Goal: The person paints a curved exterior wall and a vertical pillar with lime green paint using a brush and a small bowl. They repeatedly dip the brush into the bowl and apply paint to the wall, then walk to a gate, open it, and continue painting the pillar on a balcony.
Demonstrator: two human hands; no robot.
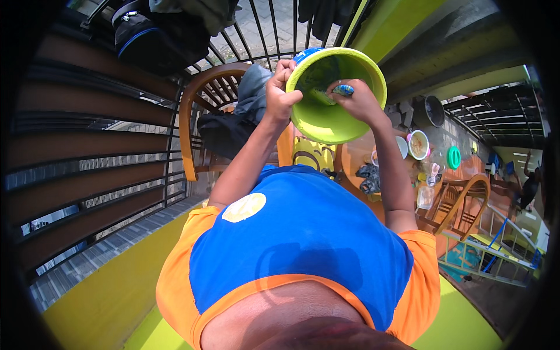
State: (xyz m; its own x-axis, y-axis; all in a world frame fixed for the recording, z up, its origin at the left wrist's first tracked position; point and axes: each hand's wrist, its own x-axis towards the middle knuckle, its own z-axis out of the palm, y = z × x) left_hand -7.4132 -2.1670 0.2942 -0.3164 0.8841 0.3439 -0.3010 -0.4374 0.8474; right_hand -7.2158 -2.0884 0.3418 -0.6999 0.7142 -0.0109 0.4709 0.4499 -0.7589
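A lime-green paint bucket is held up in front of me, tipped so that its open mouth faces me. Wet-looking green paint coats its inner wall, and a piece of blue label shows at its upper left. My left hand grips the left rim, thumb over the edge and fingers around the outside. Inside the mouth, my right hand is closed around a paintbrush with a blue patterned handle. Its pale bristle end seems to touch the bucket's inside; the hand partly hides it.
Beyond my left arm stands a wooden armchair with dark and grey clothes on it. A slatted railing runs along the left. Right lie a table with tubs, a green ring-shaped lid, another chair, a ladder and a distant person.
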